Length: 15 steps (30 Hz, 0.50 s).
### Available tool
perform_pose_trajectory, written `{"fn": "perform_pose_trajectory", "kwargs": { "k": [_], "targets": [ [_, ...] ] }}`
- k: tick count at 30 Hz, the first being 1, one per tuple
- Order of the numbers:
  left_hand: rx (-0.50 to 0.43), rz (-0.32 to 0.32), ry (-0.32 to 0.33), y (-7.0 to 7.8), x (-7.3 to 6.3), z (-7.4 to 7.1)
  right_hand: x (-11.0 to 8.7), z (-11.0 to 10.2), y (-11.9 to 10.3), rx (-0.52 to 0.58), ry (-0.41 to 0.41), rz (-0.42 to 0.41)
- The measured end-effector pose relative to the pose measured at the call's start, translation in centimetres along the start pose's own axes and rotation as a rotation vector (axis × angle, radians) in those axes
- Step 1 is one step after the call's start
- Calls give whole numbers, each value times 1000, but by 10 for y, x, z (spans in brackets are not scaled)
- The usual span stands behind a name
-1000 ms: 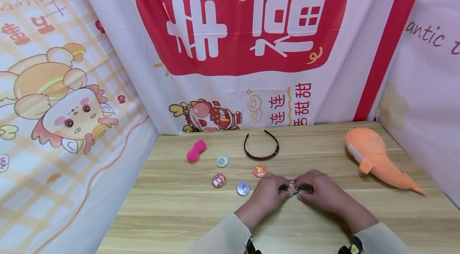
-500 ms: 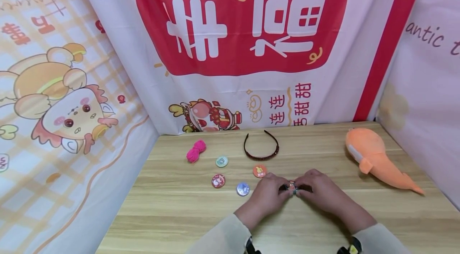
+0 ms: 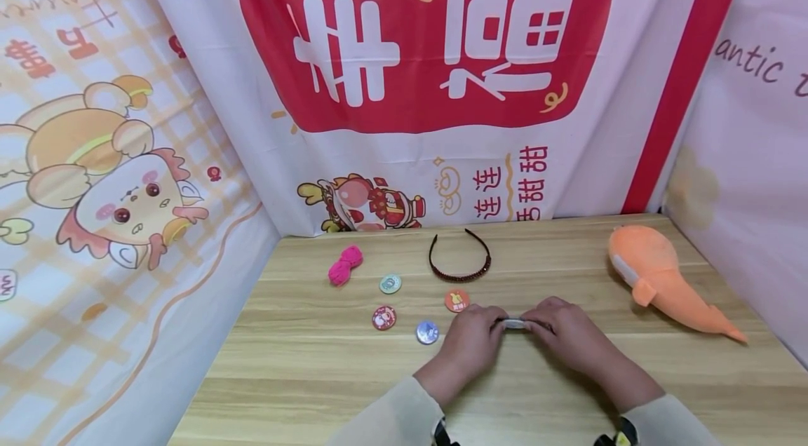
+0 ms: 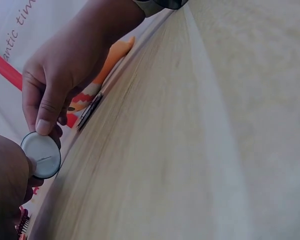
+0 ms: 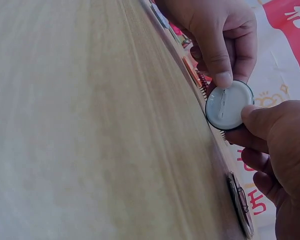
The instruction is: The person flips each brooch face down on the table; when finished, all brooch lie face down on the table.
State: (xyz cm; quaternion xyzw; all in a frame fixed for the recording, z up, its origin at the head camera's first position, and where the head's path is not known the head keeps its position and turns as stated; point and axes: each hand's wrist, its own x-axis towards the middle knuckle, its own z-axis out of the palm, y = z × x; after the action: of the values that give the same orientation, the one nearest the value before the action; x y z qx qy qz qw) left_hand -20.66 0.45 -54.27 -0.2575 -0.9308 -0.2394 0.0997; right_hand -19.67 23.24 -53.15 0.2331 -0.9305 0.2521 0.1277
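Both hands pinch one round pin badge (image 3: 515, 324) between them, low over the table. It stands on edge, its plain white back turned toward me; the printed face is hidden. In the right wrist view the thin pin across the badge's back (image 5: 231, 106) shows. My left hand (image 3: 470, 339) holds the left rim by thumb and fingers, and my right hand (image 3: 570, 335) holds the right rim. Nearest the left hand lie a blue badge (image 3: 426, 332) and an orange badge (image 3: 457, 301), both face up. A thin dark-rimmed disc (image 5: 240, 205) lies near the right hand.
A red badge (image 3: 384, 318) and a pale green badge (image 3: 390, 283) lie left of the hands. Behind them are a pink yarn skein (image 3: 345, 266) and a dark headband (image 3: 461, 275). An orange plush whale (image 3: 672, 285) lies at the right. Printed cloth (image 3: 416, 179) rises along the table's back.
The badge in my hands has tipped up from showing its coloured printed face to standing on edge with its white back toward me. The hands stay in nearly the same place.
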Motion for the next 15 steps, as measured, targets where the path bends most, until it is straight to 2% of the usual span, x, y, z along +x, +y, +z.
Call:
{"fn": "perform_pose_trajectory", "kwargs": {
  "k": [8,11,15],
  "targets": [
    [-82,-77,-14,6,2,1,3,2,-4,108,-56,154],
    [-149,-110,-25,9,2,2,3,3,-5,108,-58,140],
    [-196,-118,-30,9,2,3,2,5,-4,93,-49,111]
  ]
}}
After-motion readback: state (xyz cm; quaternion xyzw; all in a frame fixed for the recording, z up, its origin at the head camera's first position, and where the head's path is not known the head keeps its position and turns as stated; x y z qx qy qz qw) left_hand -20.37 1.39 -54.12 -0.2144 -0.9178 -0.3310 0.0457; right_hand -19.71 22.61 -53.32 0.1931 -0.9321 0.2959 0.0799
